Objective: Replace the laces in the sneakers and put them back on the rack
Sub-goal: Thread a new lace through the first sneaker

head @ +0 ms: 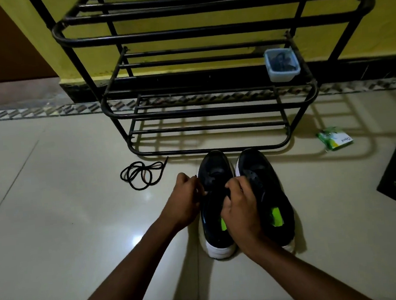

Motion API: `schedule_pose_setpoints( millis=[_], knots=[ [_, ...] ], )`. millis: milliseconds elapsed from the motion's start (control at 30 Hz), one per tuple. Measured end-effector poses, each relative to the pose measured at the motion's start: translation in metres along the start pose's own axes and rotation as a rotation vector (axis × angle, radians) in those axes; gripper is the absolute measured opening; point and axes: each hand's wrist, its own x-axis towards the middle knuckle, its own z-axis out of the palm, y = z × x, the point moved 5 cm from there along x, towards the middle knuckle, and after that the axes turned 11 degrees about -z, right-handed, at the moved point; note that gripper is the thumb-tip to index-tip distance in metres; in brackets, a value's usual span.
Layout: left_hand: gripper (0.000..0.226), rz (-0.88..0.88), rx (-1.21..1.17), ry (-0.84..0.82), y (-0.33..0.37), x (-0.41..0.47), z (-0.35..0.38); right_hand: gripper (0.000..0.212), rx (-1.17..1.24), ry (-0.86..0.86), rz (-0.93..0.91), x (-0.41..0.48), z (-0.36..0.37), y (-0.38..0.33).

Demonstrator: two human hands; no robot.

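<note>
Together, your left hand [186, 196] and right hand [241, 206] lay stretched forward, fingers curled, pinching left sneaker [214, 170] at lacing.

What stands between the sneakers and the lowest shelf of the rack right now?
Nothing visible. The sneakers stand with toes at the lowest front bar of the rack, and that shelf shows only bars. The loose lace lies on the floor to their left, the green packet to the right, the plastic container one shelf up.

Dim, grainy view. Light from above left throws rack [205, 32] shadows rightward across the glossy floor [54, 210]; glare spots near left. Far bars bow at edges.
</note>
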Motion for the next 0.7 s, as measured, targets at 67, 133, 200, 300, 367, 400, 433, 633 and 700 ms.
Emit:
schedule_pose_setpoints(
  millis=[67, 133, 200, 300, 367, 400, 433, 633, 700],
  knots=[
    [0.014, -0.001, 0.021, 0.03, 0.002, -0.002, -0.006, 0.029, 0.027, -0.016, 0.021, 0.0, 0.0, 0.002],
    [0.015, -0.043, -0.009, 0.123, -0.001, -0.006, -0.018, 0.031, 0.07, -0.038, 0.04, 0.002, -0.001, 0.003],
    [0.015, -0.032, -0.111, 0.201, 0.001, -0.011, -0.03, 0.033, 0.108, -0.048, 0.046, 0.008, -0.004, -0.001],
    [0.012, 0.056, -0.306, 0.25, 0.019, -0.028, -0.05, 0.042, 0.202, -0.097, 0.038, 0.025, -0.008, -0.01],
    [0.008, 0.102, -0.384, 0.279, 0.029, -0.038, -0.062, 0.049, 0.311, -0.201, 0.011, 0.038, -0.007, -0.017],
    [0.006, 0.115, -0.403, 0.298, 0.03, -0.041, -0.068, 0.048, 0.343, -0.253, -0.013, 0.044, -0.005, -0.019],
    [0.005, 0.121, -0.42, 0.314, 0.029, -0.042, -0.073, 0.044, 0.353, -0.286, -0.044, 0.05, -0.004, -0.022],
    [0.01, -0.048, -0.478, 0.332, -0.025, -0.032, -0.072, 0.004, 0.407, -0.179, -0.012, 0.069, -0.009, -0.018],
    [0.011, -0.149, -0.453, 0.32, -0.047, -0.032, -0.066, 0.003, 0.408, -0.121, 0.049, 0.072, -0.012, -0.011]
  ],
)
